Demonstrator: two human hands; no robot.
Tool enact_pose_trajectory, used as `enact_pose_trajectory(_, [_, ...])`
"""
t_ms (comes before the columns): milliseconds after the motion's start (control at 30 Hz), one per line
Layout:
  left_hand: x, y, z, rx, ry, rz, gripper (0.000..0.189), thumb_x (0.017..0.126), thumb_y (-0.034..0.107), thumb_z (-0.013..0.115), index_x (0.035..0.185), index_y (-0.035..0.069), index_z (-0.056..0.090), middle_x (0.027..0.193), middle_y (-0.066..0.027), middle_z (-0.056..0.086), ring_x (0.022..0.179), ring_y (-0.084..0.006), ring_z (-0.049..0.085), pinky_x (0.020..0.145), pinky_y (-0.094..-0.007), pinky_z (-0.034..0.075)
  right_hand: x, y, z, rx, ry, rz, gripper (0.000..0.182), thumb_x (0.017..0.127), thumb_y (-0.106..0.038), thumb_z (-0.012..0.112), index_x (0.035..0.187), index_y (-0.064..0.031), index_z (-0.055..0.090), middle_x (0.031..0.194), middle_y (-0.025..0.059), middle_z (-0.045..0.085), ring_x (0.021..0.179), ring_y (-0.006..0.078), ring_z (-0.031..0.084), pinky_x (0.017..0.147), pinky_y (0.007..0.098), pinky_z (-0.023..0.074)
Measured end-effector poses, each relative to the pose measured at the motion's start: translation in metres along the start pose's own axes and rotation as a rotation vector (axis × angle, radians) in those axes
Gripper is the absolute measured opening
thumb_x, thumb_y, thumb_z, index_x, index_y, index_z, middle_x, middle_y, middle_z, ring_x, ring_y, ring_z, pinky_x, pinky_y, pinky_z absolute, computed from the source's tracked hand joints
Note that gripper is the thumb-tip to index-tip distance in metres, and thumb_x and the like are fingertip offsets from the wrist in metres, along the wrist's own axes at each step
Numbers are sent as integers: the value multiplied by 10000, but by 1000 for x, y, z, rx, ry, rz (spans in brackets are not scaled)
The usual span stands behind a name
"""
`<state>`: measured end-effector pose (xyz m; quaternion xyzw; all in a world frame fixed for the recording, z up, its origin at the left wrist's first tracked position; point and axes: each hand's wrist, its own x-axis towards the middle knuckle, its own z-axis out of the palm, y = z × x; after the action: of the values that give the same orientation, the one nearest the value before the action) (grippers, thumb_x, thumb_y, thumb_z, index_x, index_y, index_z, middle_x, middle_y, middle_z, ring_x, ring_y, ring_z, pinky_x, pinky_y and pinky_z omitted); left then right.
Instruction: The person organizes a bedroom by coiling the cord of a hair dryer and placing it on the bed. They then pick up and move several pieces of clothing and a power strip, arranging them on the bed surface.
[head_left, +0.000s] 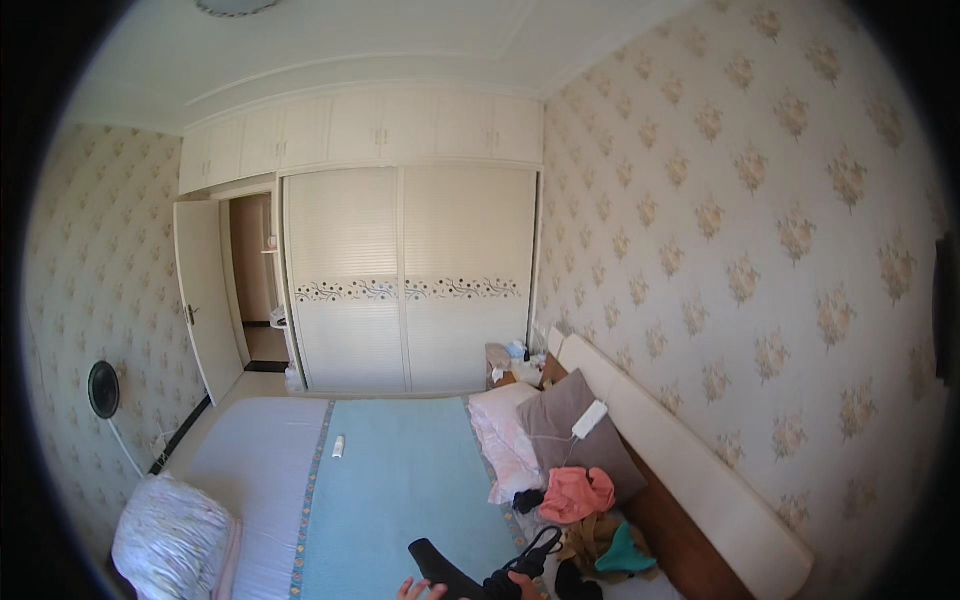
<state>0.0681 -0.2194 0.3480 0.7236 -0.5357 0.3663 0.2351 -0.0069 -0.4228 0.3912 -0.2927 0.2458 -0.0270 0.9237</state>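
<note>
At the bottom edge, a black hair dryer (450, 574) lies over the bed, its nozzle pointing up and left. A black cord (544, 544) is gathered in loops at its right side. My right hand (527, 586) grips the dark bundle of handle and cord, with the thumb showing. By the dryer's left side is my left hand (420, 590), with only some fingertips in view; whether it holds the dryer is cut off by the frame edge. Beneath both spreads a light blue mat (397, 487) with a patterned border.
A white bottle (339, 446) lies on the mat. To the right are a coral cloth (576, 495), brown and teal clothes (626, 551), a grey-brown cushion (559, 412) and a white power strip (590, 420). Folded bedding (172, 532) sits left, near a fan (103, 390). A headboard (690, 465) borders the bed.
</note>
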Motion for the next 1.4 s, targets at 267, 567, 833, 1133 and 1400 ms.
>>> enact_pose_trajectory(267, [-32, -32, 65, -2221, -8, -1577, 621, 929, 376, 606, 1403, 28, 406, 1304, -155, 567, 1132, -325, 559, 936, -453, 449, -10, 8, 19, 241, -154, -111, 419, 988, -386, 538, 708, -105, 404, 666, 10, 399, 665, 155, 449, 701, 283, 412])
enact_pose_trajectory(567, [34, -6, 1, -1252, -368, -746, 753, 680, 225, 902, 1290, 22, 509, 1200, -114, 623, 1158, -253, 583, 1026, -415, 437, 15, 26, -57, -116, 18, -102, 359, 920, -464, 577, 1018, -118, 577, 924, -4, 581, 842, 131, 571, 765, 283, 467])
enact_pose_trajectory(833, [5, 21, -22, -463, -334, -85, 579, 678, 63, 694, 1245, 90, 580, 1406, -126, 510, 1315, -416, 448, 993, -559, 411, -27, 47, -68, -411, 228, -158, 232, 835, -305, 758, 786, -131, 613, 663, -60, 508, 561, 52, 454, 489, 236, 353])
enact_pose_trajectory(1133, [-44, -1, -6, -1994, -664, -1584, 744, 827, 391, 756, 1365, -18, 442, 1254, -158, 594, 1014, -233, 647, 829, -362, 551, -37, 70, -63, -402, 34, -693, 418, 794, -160, 757, 1145, -16, 582, 1026, 23, 584, 935, 96, 546, 832, 268, 473])
enact_pose_trajectory(1400, [-10, 19, 9, -1748, -526, -1071, 843, 705, 242, 874, 1369, -3, 415, 1234, -119, 580, 1140, -240, 585, 984, -381, 472, -48, 59, -61, -234, 57, -442, 224, 928, -279, 658, 1021, -84, 598, 833, -25, 570, 655, 56, 485, 578, 254, 409])
